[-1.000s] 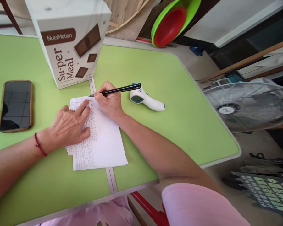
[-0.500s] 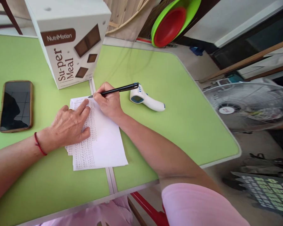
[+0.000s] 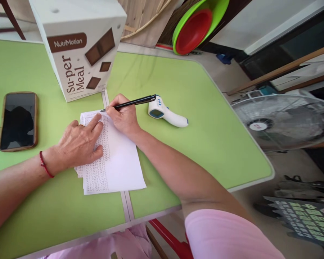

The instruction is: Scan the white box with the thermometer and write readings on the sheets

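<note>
Between the fingers of my right hand (image 3: 123, 116) is a black pen (image 3: 136, 102), its tip down at the top part of a sheet of white paper (image 3: 122, 162). Rows of small handwriting cover the sheet's left side; its right side is blank. More paper edges stick out beneath it at the left. My left hand (image 3: 79, 145) lies on the written part with fingers stretched out, the index fingertip close to the pen tip. A red string bracelet (image 3: 45, 164) circles the left wrist. Just right of the pen's back end lies a white and blue infrared thermometer (image 3: 167, 113).
A tall white NutriMotion box (image 3: 81, 54) stands behind the paper. At the left lies a phone (image 3: 18, 120) in a brown case. The green table (image 3: 218, 144) ends at a pale edge; past it are a fan (image 3: 286, 122) and a red basin (image 3: 194, 32) inside a green one.
The pen's back end has shifted slightly left, along with my right hand. The left hand stays in place on the paper.
</note>
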The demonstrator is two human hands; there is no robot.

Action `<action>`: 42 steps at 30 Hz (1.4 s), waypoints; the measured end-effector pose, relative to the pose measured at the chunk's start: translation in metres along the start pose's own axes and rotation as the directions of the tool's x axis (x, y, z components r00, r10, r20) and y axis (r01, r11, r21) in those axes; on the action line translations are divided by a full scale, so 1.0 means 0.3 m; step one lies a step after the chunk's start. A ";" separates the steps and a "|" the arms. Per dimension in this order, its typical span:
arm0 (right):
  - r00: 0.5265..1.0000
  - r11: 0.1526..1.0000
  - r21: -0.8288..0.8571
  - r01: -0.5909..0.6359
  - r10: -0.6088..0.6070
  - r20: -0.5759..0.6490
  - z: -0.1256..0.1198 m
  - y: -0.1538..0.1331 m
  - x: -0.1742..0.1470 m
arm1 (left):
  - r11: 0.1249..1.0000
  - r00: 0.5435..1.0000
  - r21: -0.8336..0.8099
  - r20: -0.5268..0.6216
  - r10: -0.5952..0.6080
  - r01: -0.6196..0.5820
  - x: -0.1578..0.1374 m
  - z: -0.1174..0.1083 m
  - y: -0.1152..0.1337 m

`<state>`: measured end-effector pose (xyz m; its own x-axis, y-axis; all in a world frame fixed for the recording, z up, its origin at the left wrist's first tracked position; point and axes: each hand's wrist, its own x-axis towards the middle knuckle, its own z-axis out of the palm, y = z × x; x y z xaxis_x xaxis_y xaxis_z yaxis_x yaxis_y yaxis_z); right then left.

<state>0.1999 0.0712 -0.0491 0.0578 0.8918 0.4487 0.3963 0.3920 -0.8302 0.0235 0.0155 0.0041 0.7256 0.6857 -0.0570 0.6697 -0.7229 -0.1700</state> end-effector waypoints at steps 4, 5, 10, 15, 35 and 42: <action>1.000 1.000 -0.019 -0.020 0.021 0.021 -0.002 0.000 0.001 | 1.000 1.000 -0.003 0.015 0.000 0.000 -0.002 -0.005 -0.001; 1.000 1.000 -0.015 -0.025 0.025 0.018 -0.002 0.000 0.001 | 1.000 1.000 -0.004 0.016 0.001 -0.001 -0.003 -0.006 -0.001; 0.999 0.999 0.001 -0.039 0.039 0.003 0.002 -0.001 0.000 | 1.000 1.000 -0.014 0.016 0.003 -0.003 -0.001 -0.006 -0.001; 0.999 1.000 0.005 -0.016 0.016 -0.028 0.002 0.000 0.001 | 1.000 1.000 -0.022 0.013 0.001 0.000 0.001 -0.001 0.001; 1.000 1.000 -0.004 -0.008 0.008 -0.022 -0.002 -0.002 -0.001 | 1.000 1.000 -0.003 -0.008 -0.003 0.003 -0.004 0.002 0.000; 1.000 1.000 -0.010 -0.023 0.023 -0.007 -0.002 -0.003 -0.002 | 1.000 1.000 -0.004 -0.004 0.000 0.000 -0.003 -0.001 0.000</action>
<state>0.2000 0.0701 -0.0483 0.0733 0.8990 0.4318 0.4041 0.3691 -0.8370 0.0228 0.0150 0.0045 0.7262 0.6855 -0.0534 0.6704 -0.7232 -0.1661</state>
